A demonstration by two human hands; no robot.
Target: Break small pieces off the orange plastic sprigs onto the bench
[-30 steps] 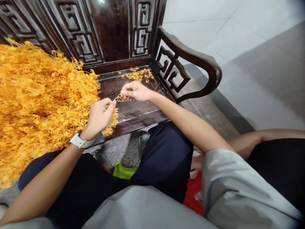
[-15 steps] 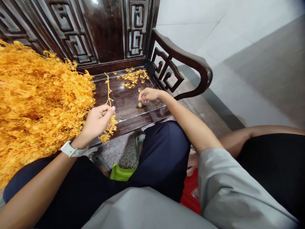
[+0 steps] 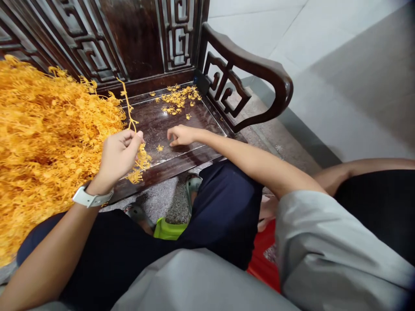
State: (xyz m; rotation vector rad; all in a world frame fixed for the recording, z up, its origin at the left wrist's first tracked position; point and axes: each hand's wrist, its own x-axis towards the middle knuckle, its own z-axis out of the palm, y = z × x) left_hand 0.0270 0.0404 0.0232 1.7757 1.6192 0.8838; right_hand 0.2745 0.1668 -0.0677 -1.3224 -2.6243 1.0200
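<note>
My left hand (image 3: 120,153) is closed on a yellow-orange plastic flower stem. The stem's bare branched part (image 3: 129,106) sticks up above my fingers, and its spidery floret cluster (image 3: 139,164) hangs below them over the seat's front edge. Over the bench seat, my right hand (image 3: 182,135) has its fingers loosely bent and apart, with nothing visible between them. Just left of those fingertips is a single small yellow floret piece (image 3: 160,147). Farther back on the seat lie several similar loose floret pieces (image 3: 178,98).
A large heap of yellow-orange plastic flowers (image 3: 58,151) fills the left side. The dark wooden bench seat (image 3: 145,112) has a carved back and a curved armrest (image 3: 253,65) at right. A bright green plastic object (image 3: 168,229) is below. Another person's arm (image 3: 372,166) shows at right.
My right hand has moved left and its fingers have spread. The small floret piece that was below it now appears to its left. My left hand still holds the stem; the view has shifted slightly.
</note>
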